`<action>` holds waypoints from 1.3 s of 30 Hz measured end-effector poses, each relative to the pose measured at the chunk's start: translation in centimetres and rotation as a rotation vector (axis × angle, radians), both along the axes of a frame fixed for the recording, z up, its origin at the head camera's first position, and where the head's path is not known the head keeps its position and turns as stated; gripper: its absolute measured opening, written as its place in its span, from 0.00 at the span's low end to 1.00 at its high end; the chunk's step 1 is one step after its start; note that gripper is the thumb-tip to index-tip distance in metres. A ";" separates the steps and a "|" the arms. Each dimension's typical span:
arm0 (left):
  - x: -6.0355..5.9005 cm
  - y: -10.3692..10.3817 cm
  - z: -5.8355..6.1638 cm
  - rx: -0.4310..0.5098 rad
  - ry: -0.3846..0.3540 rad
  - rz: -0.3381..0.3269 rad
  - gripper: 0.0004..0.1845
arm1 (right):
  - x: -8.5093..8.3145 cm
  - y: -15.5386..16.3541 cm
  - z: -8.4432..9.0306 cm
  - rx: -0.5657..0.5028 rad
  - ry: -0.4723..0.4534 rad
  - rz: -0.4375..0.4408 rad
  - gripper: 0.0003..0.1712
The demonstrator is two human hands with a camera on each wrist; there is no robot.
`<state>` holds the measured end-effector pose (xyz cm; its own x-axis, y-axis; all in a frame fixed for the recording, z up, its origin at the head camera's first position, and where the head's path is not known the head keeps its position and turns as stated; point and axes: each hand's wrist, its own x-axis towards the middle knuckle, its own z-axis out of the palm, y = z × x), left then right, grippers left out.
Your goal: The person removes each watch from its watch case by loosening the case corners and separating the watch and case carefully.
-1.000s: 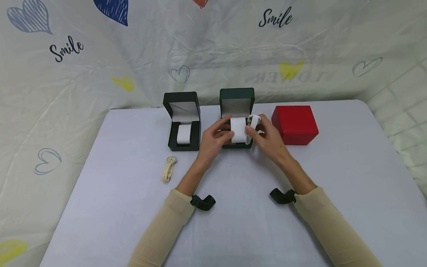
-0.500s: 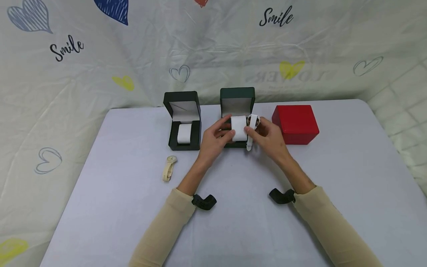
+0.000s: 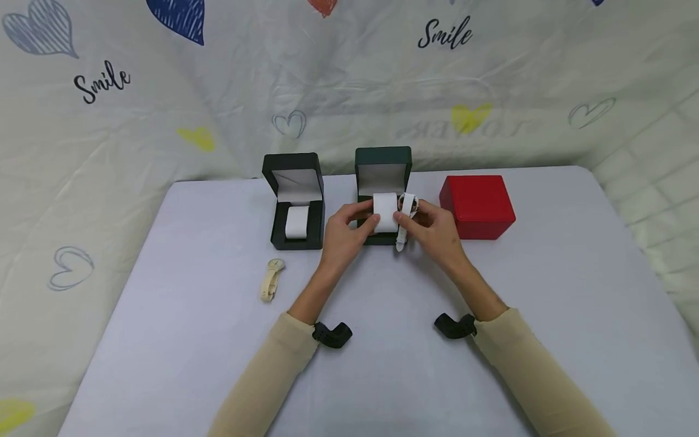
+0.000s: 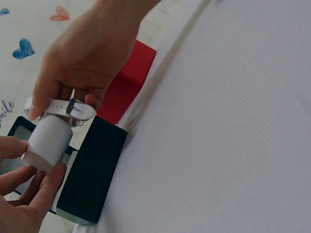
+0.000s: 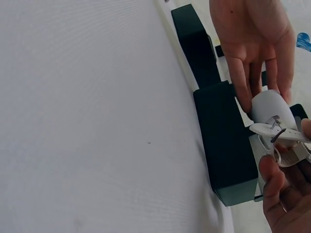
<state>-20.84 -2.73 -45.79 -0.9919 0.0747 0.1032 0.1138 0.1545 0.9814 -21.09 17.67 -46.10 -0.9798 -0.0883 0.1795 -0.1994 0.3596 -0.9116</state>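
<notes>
Cushion (image 3: pixel 384 212) mid-frame over open green box (image 3: pixel 383 156); left hand (image 3: pixel 344 235) clamped on its frame-left side, likely to steady it. Right hand (image 3: pixel 438 230) pinches white watch (image 3: pixel 408 205) at cushion's frame-right end, presumably so it won't swing loose.

The head camera looks forward and down across the table (image 3: pixel 393 382) from above; the wrist cameras (image 3: pixel 333 335), tipped sideways, peer in close from either side, sharing the cushion (image 4: pixel 50 138) and green box (image 5: pixel 224 141).
</notes>
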 end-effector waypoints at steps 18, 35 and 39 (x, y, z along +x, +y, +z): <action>0.1 0.6 -0.1 -0.142 0.064 0.059 0.25 | 0.1 -0.4 0.6 -0.004 -0.046 -0.004 0.21; -0.1 0.7 -0.3 -0.223 0.140 0.083 0.24 | -0.2 -0.5 0.7 0.029 -0.092 -0.002 0.24; -0.1 0.8 -0.3 -0.238 0.138 0.082 0.25 | -0.3 -0.4 0.6 0.051 -0.101 -0.001 0.25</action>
<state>-20.99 -1.92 -46.09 -0.9733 0.0333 0.2271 0.2217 0.3932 0.8923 -21.37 17.24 -45.46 -0.9928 -0.0939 0.0748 -0.1068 0.4059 -0.9077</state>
